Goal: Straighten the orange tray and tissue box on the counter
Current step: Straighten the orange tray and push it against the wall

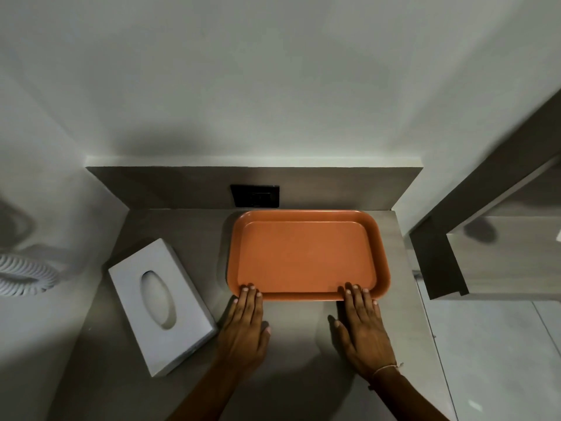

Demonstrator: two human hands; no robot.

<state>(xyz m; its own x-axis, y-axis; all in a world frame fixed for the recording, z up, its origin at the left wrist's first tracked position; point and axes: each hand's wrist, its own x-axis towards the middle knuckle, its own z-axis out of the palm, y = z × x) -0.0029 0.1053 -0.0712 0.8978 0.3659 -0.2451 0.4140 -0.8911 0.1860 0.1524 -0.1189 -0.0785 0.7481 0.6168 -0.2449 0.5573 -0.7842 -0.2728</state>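
An orange tray [306, 253] lies empty on the grey counter, its long sides roughly parallel to the back wall. My left hand [246, 323] lies flat with its fingertips on the tray's near left rim. My right hand [362, 326] lies flat too, fingertips resting on the near right rim. Neither hand grips the tray. A white tissue box [161, 305] with an oval slot sits to the left of the tray, turned at an angle to the counter's edge, apart from both hands.
A black wall socket [255, 196] sits in the low backsplash behind the tray. A white coiled cord [24, 275] lies at the far left. The counter [303, 344] ends at the right, beside a wooden shelf unit [485, 226] and tiled floor.
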